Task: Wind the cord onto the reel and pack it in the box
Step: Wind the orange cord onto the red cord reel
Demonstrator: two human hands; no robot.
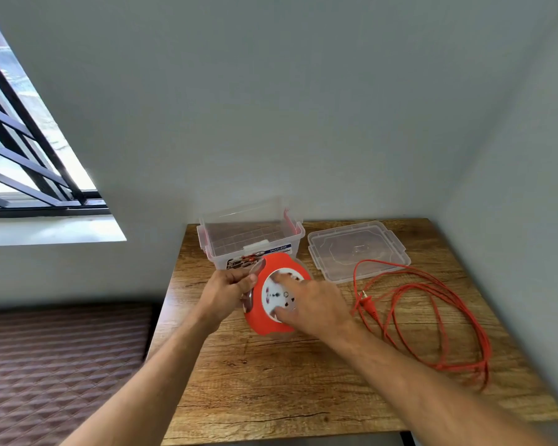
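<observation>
An orange reel (264,320) with a white socket face stands tilted on edge over the wooden table (271,381). My left hand (227,291) grips its left rim and clear handle. My right hand (313,305) holds the white centre, fingers and thumb spread across it. The orange cord (438,320) lies in loose loops on the table to the right, its plug (368,304) close to my right wrist. Behind the reel sits the clear plastic box (298,231), open, with nothing visible inside.
The box's clear lid (390,249) lies flat at the back right, partly under the cord. Walls close the table's back and right sides. A window with bars is at the left, and a brown quilted surface lies below it.
</observation>
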